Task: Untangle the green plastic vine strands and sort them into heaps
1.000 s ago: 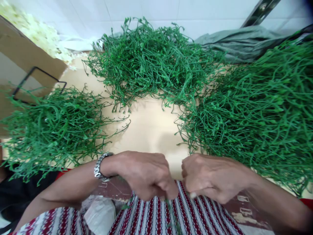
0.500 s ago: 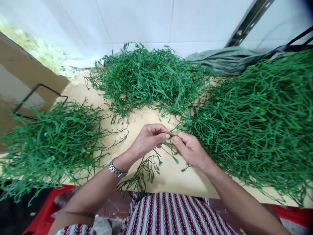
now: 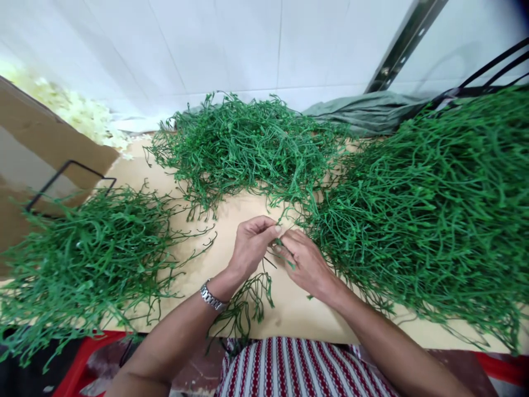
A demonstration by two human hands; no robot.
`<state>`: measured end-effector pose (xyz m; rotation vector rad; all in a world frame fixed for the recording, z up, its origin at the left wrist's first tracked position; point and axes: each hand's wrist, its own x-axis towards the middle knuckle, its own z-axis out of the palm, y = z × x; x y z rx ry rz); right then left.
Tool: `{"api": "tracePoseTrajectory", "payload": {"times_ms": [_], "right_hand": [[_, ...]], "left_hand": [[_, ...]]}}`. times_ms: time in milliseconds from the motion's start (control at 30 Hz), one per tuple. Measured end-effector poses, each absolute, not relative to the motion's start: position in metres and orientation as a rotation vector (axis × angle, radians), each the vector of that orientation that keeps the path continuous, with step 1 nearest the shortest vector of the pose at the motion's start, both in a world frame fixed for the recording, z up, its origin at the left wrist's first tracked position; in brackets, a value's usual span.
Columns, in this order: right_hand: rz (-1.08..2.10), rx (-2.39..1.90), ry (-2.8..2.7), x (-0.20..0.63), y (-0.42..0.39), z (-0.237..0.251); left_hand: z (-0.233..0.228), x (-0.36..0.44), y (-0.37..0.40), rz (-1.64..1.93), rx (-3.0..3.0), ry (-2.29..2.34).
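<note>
Both hands, left hand & right hand, pinch one sprig just left of the right pile: prob. light, springy, tangle-prone, best held by its stem.

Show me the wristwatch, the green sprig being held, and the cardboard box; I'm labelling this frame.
wristwatch (image 3: 211,298), head view, metal band on the left wrist.
green sprig (image 3: 248,300), head view, its dangling branches.
cardboard box (image 3: 49,138), head view, its brown flap.

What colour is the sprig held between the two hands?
Green, seen in the head view: sprig, left hand, right hand.
</note>
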<state>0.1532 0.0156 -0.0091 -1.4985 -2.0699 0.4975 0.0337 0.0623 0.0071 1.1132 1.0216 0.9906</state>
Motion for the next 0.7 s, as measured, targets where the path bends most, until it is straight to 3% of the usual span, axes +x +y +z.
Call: {"api": "tracePoseTrajectory", "payload": {"times_ms": [133,267,400,700], "right_hand": [[0.361,-1.679,-2.177,0.147,0.016,-0.006],[0.485,-1.822,-2.135,0.137,0.007,-0.001],[0.753,-1.616,-2.122,0.132,-0.005,0.000],[0.663,-1.035,-2.184,0.159,-0.025,0.043]], "left_hand": [[-0.002,0.040,0.067,1.023,1.055,1.089],[-0.009,0.046,0.078,1.055,1.045,1.143],[-0.001,0.044,0.095,1.204,1.022,1.235],[0.001,0.041,0.095,1.119,1.083,1.173]]}}
